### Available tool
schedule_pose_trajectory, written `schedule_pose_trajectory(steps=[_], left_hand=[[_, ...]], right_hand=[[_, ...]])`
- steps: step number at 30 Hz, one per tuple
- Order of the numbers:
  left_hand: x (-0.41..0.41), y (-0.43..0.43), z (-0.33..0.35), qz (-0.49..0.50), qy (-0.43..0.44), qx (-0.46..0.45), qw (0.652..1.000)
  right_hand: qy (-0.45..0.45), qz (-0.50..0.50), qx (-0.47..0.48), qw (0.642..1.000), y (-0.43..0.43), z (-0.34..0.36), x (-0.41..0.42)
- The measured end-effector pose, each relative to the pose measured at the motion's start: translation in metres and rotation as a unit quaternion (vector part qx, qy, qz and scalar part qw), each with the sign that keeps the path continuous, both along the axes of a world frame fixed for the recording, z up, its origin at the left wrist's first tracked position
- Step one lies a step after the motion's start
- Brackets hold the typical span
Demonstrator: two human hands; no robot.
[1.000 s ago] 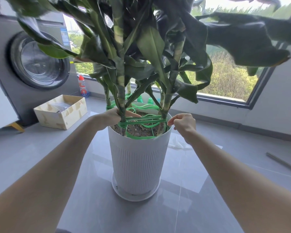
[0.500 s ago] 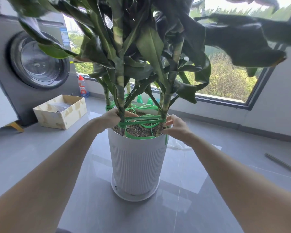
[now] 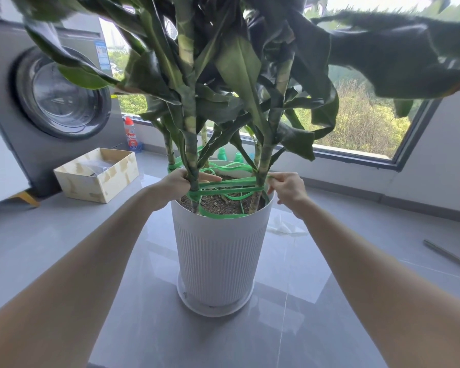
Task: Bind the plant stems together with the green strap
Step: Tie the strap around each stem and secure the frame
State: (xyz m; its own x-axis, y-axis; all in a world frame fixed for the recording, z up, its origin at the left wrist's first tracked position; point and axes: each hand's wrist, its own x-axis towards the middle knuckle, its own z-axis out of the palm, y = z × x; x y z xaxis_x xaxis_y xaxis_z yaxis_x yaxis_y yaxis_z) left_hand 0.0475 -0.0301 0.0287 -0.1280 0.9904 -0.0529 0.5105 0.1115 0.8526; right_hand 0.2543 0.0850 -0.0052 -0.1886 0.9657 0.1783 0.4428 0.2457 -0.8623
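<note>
Bracing the near stem with the left hand clamped round it, and pinching the green strap in the right hand, draw the wrap taut and level.

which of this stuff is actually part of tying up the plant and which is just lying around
In use: green strap, plant stems, white pot, left hand gripping a stem, right hand pinching the strap.
Lying about: cardboard box, red-capped bottle, washing machine, metal bar on the floor.

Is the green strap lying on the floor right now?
No, the green strap loops around the stems above the pot, pinched by the right hand.
</note>
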Motion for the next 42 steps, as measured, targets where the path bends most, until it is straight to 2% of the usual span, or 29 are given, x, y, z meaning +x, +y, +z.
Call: schedule_pose_trajectory(steps=[4, 14, 26, 38, 42], left_hand=[[0.004, 0.003, -0.002, 0.038, 0.001, 0.023, 0.999], [-0.004, 0.006, -0.012, 0.056, 0.010, 0.029, 0.998], [-0.004, 0.007, -0.020, 0.103, 0.022, 0.055, 0.993], [-0.007, 0.010, -0.023, 0.107, 0.030, 0.066, 0.992], [-0.008, 0.008, -0.026, 0.118, 0.039, 0.073, 0.990]], right_hand=[[-0.015, 0.027, -0.013, 0.999, -0.002, 0.003, 0.012], [-0.012, 0.041, -0.026, 0.999, -0.017, 0.012, 0.029], [-0.074, -0.063, 0.004, 0.995, -0.011, 0.014, 0.008], [-0.115, -0.053, 0.010, 0.992, -0.017, 0.014, 0.018], [-0.174, -0.050, 0.022, 0.983, -0.024, 0.015, 0.022]])
